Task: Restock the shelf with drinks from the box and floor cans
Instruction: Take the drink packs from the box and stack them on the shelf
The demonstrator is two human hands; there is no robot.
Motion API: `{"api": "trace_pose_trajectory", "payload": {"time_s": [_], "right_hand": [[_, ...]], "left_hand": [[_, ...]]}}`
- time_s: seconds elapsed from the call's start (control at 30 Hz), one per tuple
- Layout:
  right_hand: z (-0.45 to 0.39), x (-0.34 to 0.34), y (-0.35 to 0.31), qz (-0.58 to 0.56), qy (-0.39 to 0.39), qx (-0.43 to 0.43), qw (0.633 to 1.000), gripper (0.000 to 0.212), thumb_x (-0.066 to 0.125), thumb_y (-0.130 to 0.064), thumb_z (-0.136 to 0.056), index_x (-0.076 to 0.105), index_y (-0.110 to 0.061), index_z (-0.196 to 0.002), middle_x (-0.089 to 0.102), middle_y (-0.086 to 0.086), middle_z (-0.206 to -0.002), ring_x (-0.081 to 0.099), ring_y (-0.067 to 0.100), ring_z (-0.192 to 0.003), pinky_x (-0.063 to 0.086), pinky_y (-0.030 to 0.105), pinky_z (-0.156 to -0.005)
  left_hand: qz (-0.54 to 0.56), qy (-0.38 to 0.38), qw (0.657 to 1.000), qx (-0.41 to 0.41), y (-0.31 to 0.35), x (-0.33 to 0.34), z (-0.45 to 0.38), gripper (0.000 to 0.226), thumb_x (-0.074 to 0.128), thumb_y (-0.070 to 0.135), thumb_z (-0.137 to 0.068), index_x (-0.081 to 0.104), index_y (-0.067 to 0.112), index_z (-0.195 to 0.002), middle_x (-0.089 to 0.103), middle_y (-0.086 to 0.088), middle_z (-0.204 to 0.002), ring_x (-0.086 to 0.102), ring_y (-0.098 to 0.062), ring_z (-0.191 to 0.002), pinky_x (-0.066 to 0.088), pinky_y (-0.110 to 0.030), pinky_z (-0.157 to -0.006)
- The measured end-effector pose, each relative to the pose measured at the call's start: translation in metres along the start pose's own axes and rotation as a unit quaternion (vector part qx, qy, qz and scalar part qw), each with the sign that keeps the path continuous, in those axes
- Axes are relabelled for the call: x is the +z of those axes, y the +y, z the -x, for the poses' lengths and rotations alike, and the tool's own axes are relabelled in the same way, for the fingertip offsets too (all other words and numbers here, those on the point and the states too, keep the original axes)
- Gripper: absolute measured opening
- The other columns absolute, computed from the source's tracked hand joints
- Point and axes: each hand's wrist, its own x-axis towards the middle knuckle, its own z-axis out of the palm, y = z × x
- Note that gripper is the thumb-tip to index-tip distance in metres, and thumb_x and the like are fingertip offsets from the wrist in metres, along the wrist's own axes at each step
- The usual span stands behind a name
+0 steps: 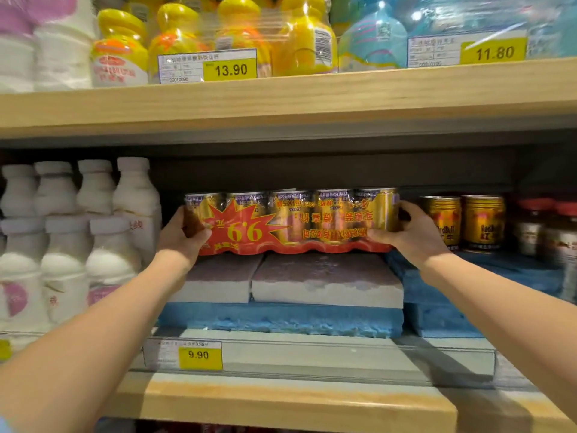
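Observation:
A shrink-wrapped pack of several gold cans (293,221) with a red band and an upside-down "9.9" starburst sits on grey foam blocks (324,284) in the middle shelf bay. My left hand (181,235) grips the pack's left end. My right hand (412,231) grips its right end, thumb on the front of the wrap. The pack is upside down, its print inverted. The box and floor cans are out of view.
White milk bottles (68,232) crowd the bay's left side. Two loose gold cans (462,221) and dark red-capped bottles (543,232) stand to the right. Blue foam (281,318) lies under the grey blocks. The upper shelf board (281,98) carries yellow and blue bottles; the price rail (199,354) reads 9.90.

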Motion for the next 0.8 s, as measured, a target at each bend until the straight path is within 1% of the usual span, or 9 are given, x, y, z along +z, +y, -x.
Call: {"api": "trace_pose_trajectory", "payload": {"time_s": [0.1,0.23,0.4,0.57,0.8], "right_hand": [[0.000,0.010,-0.002,0.012,-0.005,0.001,1.000,0.080,0.075,-0.012,-0.070,0.031,-0.008,-0.137,0.049,0.012,-0.136,0.047,0.029,-0.124,0.036,0.037,-0.104],[-0.004,0.019,-0.002,-0.011,-0.017,0.028,0.999,0.080,0.074,-0.005,-0.071,0.029,-0.008,-0.136,0.048,0.013,-0.135,0.046,0.028,-0.124,0.037,0.037,-0.103],[-0.010,0.024,-0.002,-0.012,-0.032,0.055,0.998,0.077,0.074,-0.001,-0.070,0.028,-0.008,-0.132,0.048,0.014,-0.133,0.045,0.028,-0.124,0.037,0.036,-0.102],[-0.011,0.031,-0.002,0.012,-0.063,0.071,0.995,0.076,0.074,-0.002,-0.070,0.028,-0.008,-0.130,0.047,0.013,-0.133,0.045,0.028,-0.124,0.038,0.036,-0.102],[-0.010,0.034,-0.004,0.038,-0.077,0.082,0.993,0.076,0.072,-0.004,-0.072,0.024,-0.008,-0.131,0.045,0.013,-0.135,0.043,0.029,-0.126,0.036,0.037,-0.103]], "left_hand": [[-0.034,0.009,0.999,-0.003,-0.002,0.003,-0.002,0.055,0.054,0.007,-0.087,0.033,0.010,-0.138,0.045,-0.016,-0.139,0.040,-0.033,-0.129,0.033,-0.045,-0.108],[-0.054,0.005,0.999,-0.002,-0.004,0.008,-0.008,0.057,0.052,0.003,-0.088,0.029,0.010,-0.140,0.042,-0.015,-0.141,0.038,-0.031,-0.131,0.030,-0.042,-0.109],[-0.040,-0.008,0.999,-0.011,-0.010,0.015,-0.019,0.057,0.049,-0.002,-0.087,0.028,0.011,-0.138,0.040,-0.015,-0.142,0.035,-0.030,-0.133,0.027,-0.046,-0.112],[-0.015,-0.022,0.998,-0.049,-0.021,0.015,-0.023,0.052,0.047,-0.004,-0.088,0.031,0.011,-0.135,0.044,-0.019,-0.137,0.040,-0.033,-0.128,0.032,-0.047,-0.107],[0.007,-0.036,0.997,-0.064,-0.029,0.014,-0.027,0.056,0.047,-0.003,-0.088,0.029,0.015,-0.138,0.043,-0.016,-0.138,0.039,-0.033,-0.129,0.032,-0.048,-0.106]]}}
